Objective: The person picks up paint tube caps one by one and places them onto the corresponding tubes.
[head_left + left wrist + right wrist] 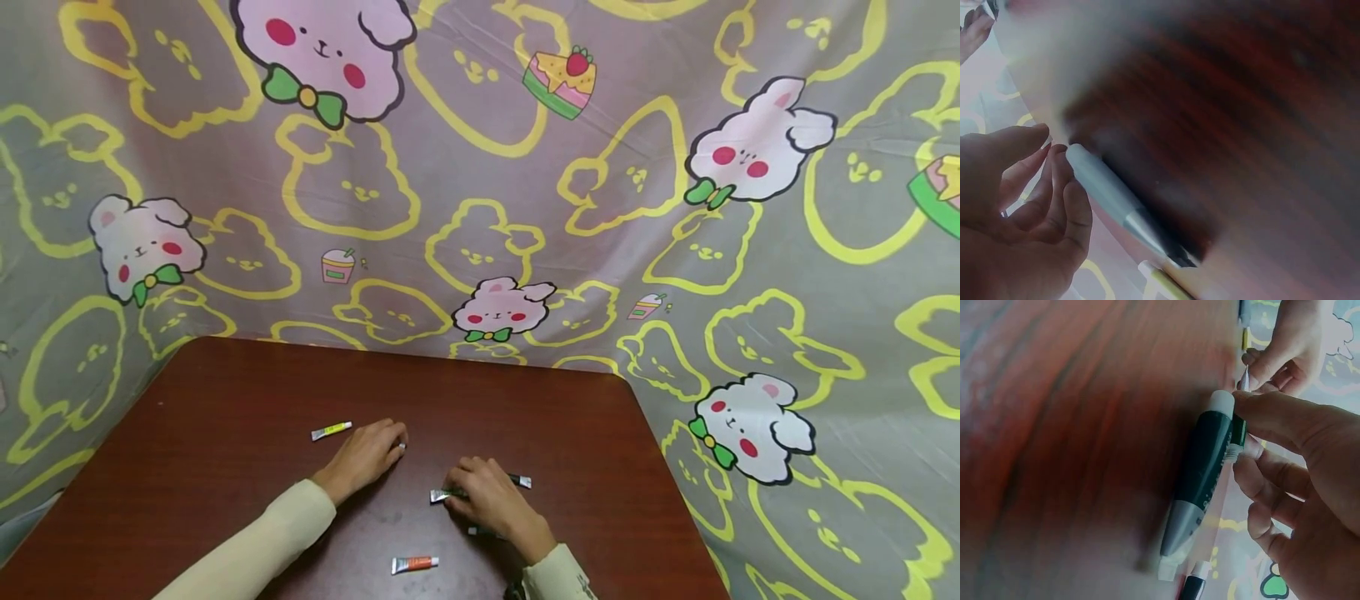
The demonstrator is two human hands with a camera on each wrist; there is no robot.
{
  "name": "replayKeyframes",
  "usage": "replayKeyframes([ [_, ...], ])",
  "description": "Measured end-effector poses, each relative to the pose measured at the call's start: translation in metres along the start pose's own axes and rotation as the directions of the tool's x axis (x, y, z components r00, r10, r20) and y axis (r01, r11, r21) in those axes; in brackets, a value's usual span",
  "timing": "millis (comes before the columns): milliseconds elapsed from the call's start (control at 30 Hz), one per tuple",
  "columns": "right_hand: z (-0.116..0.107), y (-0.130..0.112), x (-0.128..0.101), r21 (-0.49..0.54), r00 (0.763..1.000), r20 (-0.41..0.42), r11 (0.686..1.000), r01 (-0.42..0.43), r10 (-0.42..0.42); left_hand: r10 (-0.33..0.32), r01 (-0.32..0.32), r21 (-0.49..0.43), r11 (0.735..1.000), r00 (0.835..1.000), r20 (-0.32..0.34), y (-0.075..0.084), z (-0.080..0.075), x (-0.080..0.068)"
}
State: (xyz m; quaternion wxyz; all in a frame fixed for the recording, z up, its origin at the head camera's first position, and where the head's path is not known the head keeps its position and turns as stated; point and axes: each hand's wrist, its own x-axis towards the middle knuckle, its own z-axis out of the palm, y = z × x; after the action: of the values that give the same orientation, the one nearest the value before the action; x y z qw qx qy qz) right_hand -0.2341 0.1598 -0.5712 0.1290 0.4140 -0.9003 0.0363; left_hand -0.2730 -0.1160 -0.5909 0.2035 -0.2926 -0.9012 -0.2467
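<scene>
A: The right hand point(491, 500) is pinching the dark green tube point(1200, 481) by its cap end, just right of the left hand point(367, 454).

B: That hand is curling round a grey tube point(1110, 197); a steadier, lower pinch is looking wiser.

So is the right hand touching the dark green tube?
Touching. The right wrist view shows the right hand with its fingertips pressed against the cap end of the dark green tube lying on the table.

Tubes point(480, 490) on table point(225, 400), between hands.
</scene>
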Motion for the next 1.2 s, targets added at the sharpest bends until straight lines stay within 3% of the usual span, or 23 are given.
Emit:
replayKeyframes([
  [100,-0.002,0.0,0.0,0.004,1.0,-0.001,1.0,-0.005,0.005,0.026,-0.027,-0.018,0.999,0.999,-0.047,-0.012,0.015,-0.003],
  [200,-0.003,0.0,0.0,0.022,1.0,0.013,1.0,-0.019,0.019,0.021,-0.023,-0.038,0.999,0.998,-0.055,-0.023,0.029,-0.005],
  [400,-0.003,-0.001,-0.001,0.08,0.999,0.011,0.996,-0.042,0.041,-0.036,0.034,-0.075,0.997,0.999,-0.025,0.0,0.009,-0.004],
  [433,-0.003,-0.001,-0.001,0.083,0.999,0.003,0.996,-0.038,0.038,-0.023,0.02,-0.096,0.995,0.999,-0.026,0.0,0.007,-0.005],
  [633,-0.002,-0.001,-0.001,0.089,0.998,-0.034,0.995,-0.042,0.045,-0.029,0.03,-0.051,0.998,1.0,0.012,0.017,-0.004,-0.004],
  [667,-0.002,-0.001,-0.001,0.096,0.998,-0.036,0.994,-0.048,0.052,-0.061,0.062,-0.032,0.998,0.998,0.034,0.026,-0.011,-0.002],
  [967,-0.006,-0.001,0.001,0.224,0.992,-0.01,0.967,-0.122,0.127,-0.098,0.101,-0.04,0.994,0.992,0.08,0.035,-0.015,-0.006],
  [1200,-0.007,0.0,0.001,0.318,0.986,-0.011,0.936,-0.153,0.165,-0.084,0.093,-0.094,0.991,0.992,0.095,0.041,-0.016,-0.01],
])
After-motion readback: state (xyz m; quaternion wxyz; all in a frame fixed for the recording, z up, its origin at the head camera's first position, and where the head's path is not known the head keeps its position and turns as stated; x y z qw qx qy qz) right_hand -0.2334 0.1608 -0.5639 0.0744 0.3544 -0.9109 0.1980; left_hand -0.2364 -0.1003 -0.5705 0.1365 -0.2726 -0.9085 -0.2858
